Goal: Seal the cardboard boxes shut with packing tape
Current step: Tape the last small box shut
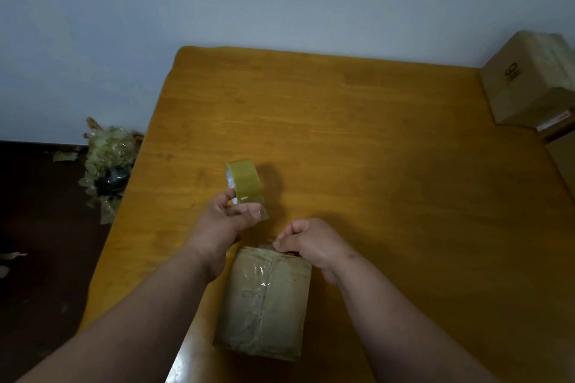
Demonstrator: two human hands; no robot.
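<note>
Cardboard, brown and small, the rectangular box [264,301] lay at the near edge of the orange-brown wooden surface [357,134], between the person's two forearms. Clear glossy packing tape already ran lengthwise down the middle of its top face, wrinkled in places, and from where I stood the top seam looked closed under it.

The left hand [227,221] held the roll of yellowish-brown packing tape [244,182] up above the surface, just beyond the far end of the box; its grip was closed around the lower rim of the roll, thumb on the side nearest me. A short loose piece of tape seemed to hang from the roll by the fingers, though I could not tell whether it joined the box. The right hand [311,242] sat at the far top edge of the box with its fingers curled tight, pinching something there, most likely the tape end, but I could not make that out.

I judged the top strip laid, the far end unfinished, and the cutting free of the roll yet to do.

Against the wall at the far right corner stood a larger brown cardboard box [529,78], taped over its top. A heap of crumpled used tape [107,162] lay on the dark floor to the left.
</note>
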